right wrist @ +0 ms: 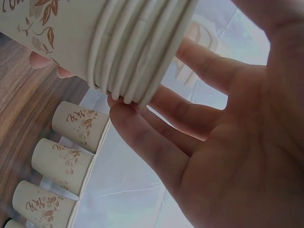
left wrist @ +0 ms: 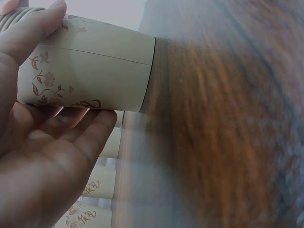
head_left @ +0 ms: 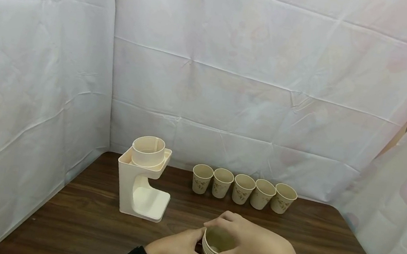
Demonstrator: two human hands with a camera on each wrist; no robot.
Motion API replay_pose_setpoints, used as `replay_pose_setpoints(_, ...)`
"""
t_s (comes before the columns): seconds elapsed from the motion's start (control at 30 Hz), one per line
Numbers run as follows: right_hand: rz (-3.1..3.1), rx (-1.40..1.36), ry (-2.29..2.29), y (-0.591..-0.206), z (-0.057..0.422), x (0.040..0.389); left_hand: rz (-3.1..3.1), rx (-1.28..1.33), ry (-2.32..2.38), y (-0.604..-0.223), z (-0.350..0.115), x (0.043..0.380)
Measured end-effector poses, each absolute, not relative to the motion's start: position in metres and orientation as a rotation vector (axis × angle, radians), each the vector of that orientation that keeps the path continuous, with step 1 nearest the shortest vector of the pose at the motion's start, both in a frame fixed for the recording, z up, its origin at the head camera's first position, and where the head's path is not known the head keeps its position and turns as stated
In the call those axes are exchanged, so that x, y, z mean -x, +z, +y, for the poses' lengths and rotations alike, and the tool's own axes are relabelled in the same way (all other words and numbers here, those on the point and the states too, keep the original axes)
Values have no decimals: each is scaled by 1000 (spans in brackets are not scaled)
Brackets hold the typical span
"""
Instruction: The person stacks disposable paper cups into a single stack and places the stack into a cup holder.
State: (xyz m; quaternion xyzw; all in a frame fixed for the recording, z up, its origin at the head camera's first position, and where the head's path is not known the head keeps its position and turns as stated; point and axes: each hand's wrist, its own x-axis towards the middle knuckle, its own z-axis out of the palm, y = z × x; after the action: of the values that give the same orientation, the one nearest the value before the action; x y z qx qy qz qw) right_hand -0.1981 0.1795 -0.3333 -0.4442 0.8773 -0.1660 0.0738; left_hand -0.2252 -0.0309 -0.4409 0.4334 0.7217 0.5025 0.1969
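Observation:
A stack of nested paper cups point(head_left: 219, 240), cream with brown floral print, stands at the table's near edge in the head view. My left hand point(head_left: 180, 246) grips its side, with thumb and fingers around the body point(left wrist: 95, 66) in the left wrist view. From above, my right hand point(head_left: 257, 243) spans the mouth of the stack, its thumb at the near rim and fingers at the far rim. The right wrist view shows several rolled rims point(right wrist: 137, 52) layered together, with the right fingertips point(right wrist: 126, 111) against them.
Several matching paper cups point(head_left: 243, 190) stand upright in a row along the back of the dark wooden table point(head_left: 71, 221). Left of them is a cream C-shaped stand point(head_left: 126, 192) with a round collar point(head_left: 147, 158) on top. Pale curtains point(head_left: 232, 83) hang behind and at both sides.

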Motion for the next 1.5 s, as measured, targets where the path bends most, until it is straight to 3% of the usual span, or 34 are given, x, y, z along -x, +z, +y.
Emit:
replay_pose_setpoints(0.9,2721,1212,-508,-330,189,198,2043,-1251,1401,-444,-31,228)
replay_pose_setpoints(1.5,2866,983,-551,-326,249,212,2104,-1226,1432,-446,-29,226)
